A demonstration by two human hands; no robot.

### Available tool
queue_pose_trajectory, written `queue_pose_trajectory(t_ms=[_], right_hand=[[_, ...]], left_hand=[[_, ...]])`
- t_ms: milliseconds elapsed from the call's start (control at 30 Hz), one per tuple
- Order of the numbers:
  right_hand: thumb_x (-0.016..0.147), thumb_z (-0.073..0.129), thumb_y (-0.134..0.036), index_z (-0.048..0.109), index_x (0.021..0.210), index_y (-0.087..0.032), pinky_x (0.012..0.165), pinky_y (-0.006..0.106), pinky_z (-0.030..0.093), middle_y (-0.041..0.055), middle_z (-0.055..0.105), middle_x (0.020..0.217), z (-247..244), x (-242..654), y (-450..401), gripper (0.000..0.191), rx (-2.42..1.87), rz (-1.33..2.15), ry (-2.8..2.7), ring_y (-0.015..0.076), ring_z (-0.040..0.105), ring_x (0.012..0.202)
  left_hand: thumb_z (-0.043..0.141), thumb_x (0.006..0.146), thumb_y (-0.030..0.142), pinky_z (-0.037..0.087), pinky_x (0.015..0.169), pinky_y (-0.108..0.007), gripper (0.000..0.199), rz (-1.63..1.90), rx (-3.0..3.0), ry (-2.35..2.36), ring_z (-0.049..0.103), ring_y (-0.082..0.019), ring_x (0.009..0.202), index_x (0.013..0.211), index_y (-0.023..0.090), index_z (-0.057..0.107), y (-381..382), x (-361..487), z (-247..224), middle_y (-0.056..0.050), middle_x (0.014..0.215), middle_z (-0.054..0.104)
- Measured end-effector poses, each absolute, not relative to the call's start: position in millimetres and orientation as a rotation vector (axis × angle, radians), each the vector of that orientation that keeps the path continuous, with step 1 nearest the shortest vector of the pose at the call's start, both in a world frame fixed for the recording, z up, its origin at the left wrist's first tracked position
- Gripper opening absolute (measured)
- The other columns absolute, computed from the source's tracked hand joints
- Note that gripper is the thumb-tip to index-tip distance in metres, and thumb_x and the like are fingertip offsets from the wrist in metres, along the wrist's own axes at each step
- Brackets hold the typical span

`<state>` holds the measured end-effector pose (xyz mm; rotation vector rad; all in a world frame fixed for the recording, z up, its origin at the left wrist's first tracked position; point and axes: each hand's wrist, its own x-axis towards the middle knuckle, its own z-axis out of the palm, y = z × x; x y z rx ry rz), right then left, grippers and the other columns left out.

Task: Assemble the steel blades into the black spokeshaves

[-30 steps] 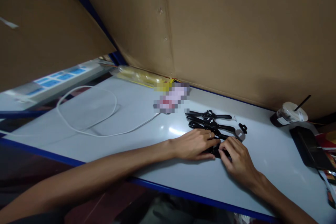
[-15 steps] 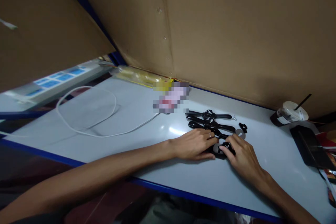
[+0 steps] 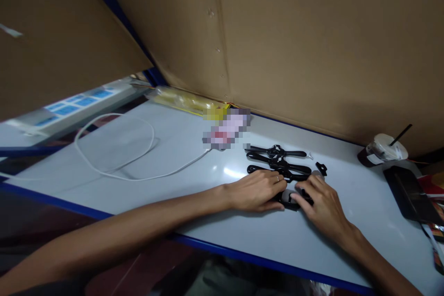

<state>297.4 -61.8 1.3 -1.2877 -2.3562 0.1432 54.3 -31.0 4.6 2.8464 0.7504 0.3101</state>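
Observation:
Several black long-handled parts [image 3: 277,159] lie side by side on the pale table [image 3: 145,185]. My left hand [image 3: 256,190] lies flat over the near end of the nearest black part and presses it down. My right hand [image 3: 321,203] has its fingers on a small black piece [image 3: 294,198] at the middle of that part, beside my left fingertips. A small black knob [image 3: 321,168] and a tiny screw [image 3: 310,156] lie just beyond my right hand.
A white cable [image 3: 118,162] loops across the table's left half. A lidded drink cup with a straw [image 3: 381,150] and a dark flat device [image 3: 409,192] sit at the right. Cardboard walls [image 3: 312,46] stand behind; the blue table edge [image 3: 243,256] runs below my arms.
My right hand has slid slightly right and forward over the black part, covering the grey washer that lay beside the knob. My left hand has stayed put.

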Motion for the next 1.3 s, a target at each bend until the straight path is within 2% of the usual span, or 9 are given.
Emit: queue_pose_trajectory(t_ms=[200, 467, 600, 667, 800, 933, 1067, 1167, 1300], right_hand=[[0.101, 0.057, -0.031, 0.060, 0.078, -0.022, 0.067, 0.029, 0.047, 0.0011, 0.063, 0.079, 3.2, 292.0, -59.5, 0.025, -1.302, 0.289, -2.280, 0.0182, 0.062, 0.074], [0.104, 0.052, -0.036, 0.062, 0.077, -0.023, 0.065, 0.028, 0.045, 0.0008, 0.063, 0.077, 6.9, 314.1, -38.6, 0.032, -1.363, 0.251, -2.149, 0.0169, 0.061, 0.069], [0.106, 0.047, -0.037, 0.069, 0.087, -0.022, 0.072, 0.030, 0.046, 0.0030, 0.064, 0.081, 8.4, 319.8, -36.1, 0.033, -1.396, 0.149, -2.168, 0.0192, 0.063, 0.075], [0.106, 0.045, -0.038, 0.068, 0.085, -0.021, 0.073, 0.032, 0.044, 0.0041, 0.064, 0.081, 12.2, 325.5, -36.1, 0.035, -1.423, 0.074, -2.183, 0.0211, 0.063, 0.077], [0.104, 0.048, -0.040, 0.061, 0.073, -0.023, 0.062, 0.032, 0.035, 0.0017, 0.064, 0.072, 21.8, 340.6, -36.9, 0.037, -1.471, -0.010, -2.257, 0.0190, 0.058, 0.063], [0.105, 0.048, -0.039, 0.059, 0.071, -0.024, 0.059, 0.031, 0.033, 0.0008, 0.066, 0.067, 22.7, 346.1, -37.3, 0.039, -1.510, -0.053, -2.283, 0.0181, 0.058, 0.058], [0.106, 0.044, -0.037, 0.063, 0.072, -0.024, 0.060, 0.031, 0.036, 0.0015, 0.069, 0.069, 13.2, 339.8, -37.4, 0.041, -1.504, -0.063, -2.304, 0.0186, 0.063, 0.060], [0.106, 0.044, -0.034, 0.065, 0.073, -0.024, 0.059, 0.031, 0.037, 0.0014, 0.070, 0.070, 5.9, 335.5, -37.3, 0.040, -1.490, -0.065, -2.325, 0.0187, 0.064, 0.060], [0.106, 0.044, -0.031, 0.065, 0.077, -0.023, 0.059, 0.031, 0.036, 0.0018, 0.071, 0.071, 5.3, 334.4, -38.9, 0.037, -1.483, -0.067, -2.341, 0.0193, 0.065, 0.061]], left_hand=[[0.069, 0.097, 0.047, 0.047, 0.070, -0.035, 0.032, 0.311, 2.868, 0.739, 0.064, -0.024, 0.087, 0.098, 0.017, 0.058, -31.2, 54.3, 5.6, -0.008, 0.097, 0.068], [0.067, 0.098, 0.043, 0.047, 0.068, -0.035, 0.027, 0.328, 2.881, 0.743, 0.064, -0.022, 0.085, 0.100, 0.018, 0.058, -32.0, 54.4, 7.1, -0.007, 0.097, 0.068], [0.066, 0.099, 0.043, 0.048, 0.069, -0.034, 0.026, 0.338, 2.885, 0.746, 0.065, -0.022, 0.085, 0.101, 0.018, 0.059, -31.4, 54.3, 6.3, -0.006, 0.096, 0.068], [0.067, 0.099, 0.042, 0.048, 0.070, -0.033, 0.025, 0.348, 2.888, 0.742, 0.065, -0.022, 0.085, 0.102, 0.018, 0.059, -31.6, 54.4, 5.6, -0.006, 0.095, 0.068], [0.066, 0.099, 0.043, 0.049, 0.070, -0.033, 0.026, 0.387, 2.900, 0.728, 0.064, -0.022, 0.084, 0.101, 0.018, 0.060, -32.7, 54.5, 3.0, -0.006, 0.094, 0.068], [0.056, 0.104, 0.047, 0.051, 0.075, -0.033, 0.030, 0.465, 2.896, 0.800, 0.062, -0.021, 0.086, 0.095, 0.019, 0.062, -25.9, 47.8, 2.0, -0.006, 0.093, 0.066], [0.037, 0.110, 0.029, 0.053, 0.083, -0.041, 0.030, 0.576, 2.828, 1.121, 0.061, -0.025, 0.096, 0.105, 0.013, 0.062, -3.6, 30.7, 5.7, -0.011, 0.102, 0.064], [0.056, 0.104, 0.030, 0.055, 0.088, -0.042, 0.019, 0.523, 2.818, 1.178, 0.063, -0.023, 0.100, 0.113, 0.014, 0.063, 13.1, 19.6, 7.6, -0.007, 0.108, 0.064], [0.065, 0.101, 0.036, 0.058, 0.089, -0.042, 0.026, 0.408, 2.819, 1.137, 0.067, -0.021, 0.099, 0.116, 0.015, 0.064, 20.4, 15.4, 8.0, -0.006, 0.110, 0.067]])
